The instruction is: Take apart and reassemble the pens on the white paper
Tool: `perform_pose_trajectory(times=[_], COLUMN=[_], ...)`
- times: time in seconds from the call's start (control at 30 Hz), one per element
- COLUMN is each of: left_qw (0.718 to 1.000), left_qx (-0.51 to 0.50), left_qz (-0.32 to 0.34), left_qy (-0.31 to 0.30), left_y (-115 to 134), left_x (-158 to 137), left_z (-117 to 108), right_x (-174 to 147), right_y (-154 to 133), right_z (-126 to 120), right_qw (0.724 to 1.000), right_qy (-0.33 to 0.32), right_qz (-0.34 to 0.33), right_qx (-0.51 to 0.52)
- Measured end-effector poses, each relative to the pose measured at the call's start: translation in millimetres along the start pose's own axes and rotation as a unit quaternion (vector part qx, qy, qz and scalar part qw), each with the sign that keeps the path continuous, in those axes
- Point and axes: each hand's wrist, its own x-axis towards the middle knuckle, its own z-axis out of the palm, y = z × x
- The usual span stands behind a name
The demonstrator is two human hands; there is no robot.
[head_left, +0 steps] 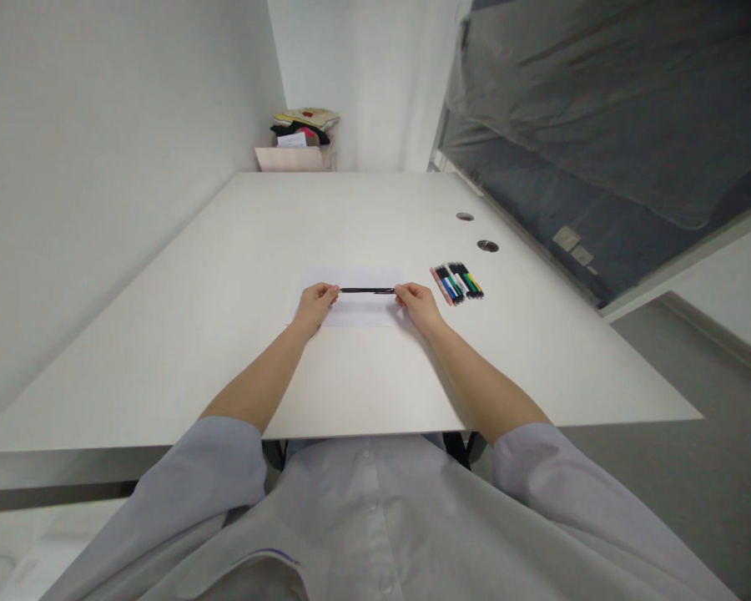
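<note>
A black pen (pixel 367 290) is held level between the two hands, just above a white sheet (pixel 356 313) that lies flat on the counter (pixel 225 275). The left hand (pixel 315 304) is pinched on the pen's left end and the right hand (pixel 418 304) is pinched on its right end, fingertips pressed together round the barrel; a grip at both ends, with the pen stretched across the paper, suits a cap or barrel being worked along its length, though that is only a judgement. Both wrists appear to be rested on or close to the counter, which would steady the grip. A row of markers (pixel 456 283) is laid side by side to the right of the sheet, near the right hand but apart from it, caps of blue, green and pink being made out; the exact count cannot be told. Two round holes (pixel 487 245) are set in the counter beyond the markers. A box (pixel 295 156) heaped with cloth and other items is stood at the far end by the wall; its contents are too small to be told. Whether the pen touches the paper cannot be told, and its cap and tip are hidden under the fingers. A dark covered mass (pixel 601 125) at the right is cut off by the edge
</note>
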Motion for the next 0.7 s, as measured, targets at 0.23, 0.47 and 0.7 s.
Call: perform_pose_trajectory(times=[0.23, 0.47, 0.7], left_qw=[1.0, 1.0, 1.0], left_qx=[0.003, 0.016, 0.018], left_qz=[0.004, 0.012, 0.007], left_qy=[-0.003, -0.003, -0.006], left_y=[0.1, -2.2, -4.1], left_x=[-0.2, 1.2, 2.5], left_z=[-0.7, -1.1, -0.6], right_x=[-0.7, -0.9, -0.7], right_y=[-2.4, -3.0, -2.2], right_z=[-0.1, 0.4, 1.5], right_qw=[1.0, 1.0, 1.0], right_qy=[-0.002, 0.002, 0.007], right_qz=[0.007, 0.005, 0.008], right_qx=[-0.019, -0.026, -0.028])
